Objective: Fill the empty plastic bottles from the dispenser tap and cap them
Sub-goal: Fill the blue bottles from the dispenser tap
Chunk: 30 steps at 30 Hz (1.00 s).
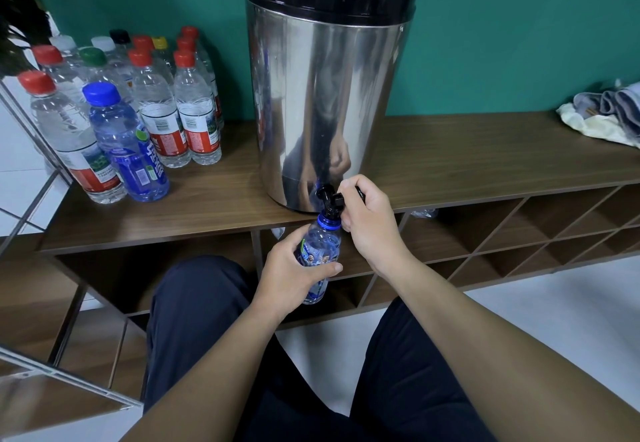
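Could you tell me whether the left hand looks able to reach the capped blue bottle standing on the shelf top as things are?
Probably not yet. The left hand grips the bottle under the tap, so it is occupied. The path itself looks open: the capped blue bottle stands at the front of the group, nothing before it.

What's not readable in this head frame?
- Tap lever: mostly hidden inside the right hand.
- Fill level of the blue bottle: the left hand wraps its body.
- Water flow: spout meets the bottle mouth, no stream visible.
- Dispenser lid: cut off by the top edge.
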Available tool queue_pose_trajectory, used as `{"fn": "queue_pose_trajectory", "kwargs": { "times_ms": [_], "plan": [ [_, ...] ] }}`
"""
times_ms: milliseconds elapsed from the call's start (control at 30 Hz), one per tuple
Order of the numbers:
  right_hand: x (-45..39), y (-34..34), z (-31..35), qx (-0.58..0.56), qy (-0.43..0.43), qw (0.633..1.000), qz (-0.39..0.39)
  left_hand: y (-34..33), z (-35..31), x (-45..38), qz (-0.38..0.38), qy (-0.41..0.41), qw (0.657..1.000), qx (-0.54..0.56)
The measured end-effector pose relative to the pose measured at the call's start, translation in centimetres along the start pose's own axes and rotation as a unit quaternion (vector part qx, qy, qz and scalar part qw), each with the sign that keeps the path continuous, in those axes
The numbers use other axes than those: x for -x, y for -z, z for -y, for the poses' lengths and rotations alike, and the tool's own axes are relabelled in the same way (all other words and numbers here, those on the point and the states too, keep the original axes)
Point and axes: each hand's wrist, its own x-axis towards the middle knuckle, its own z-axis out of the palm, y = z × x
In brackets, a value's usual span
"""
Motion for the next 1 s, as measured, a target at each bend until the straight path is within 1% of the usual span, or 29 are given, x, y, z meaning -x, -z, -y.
{"fn": "queue_pose_trajectory", "kwargs": {
  "times_ms": [1000],
  "plan": [
    [-0.34,0.03,-0.48,-0.007,0.002,1.000,0.000,-0.10,-0.29,0.15,-0.001,0.000,1.000,0.007]
  ]
}}
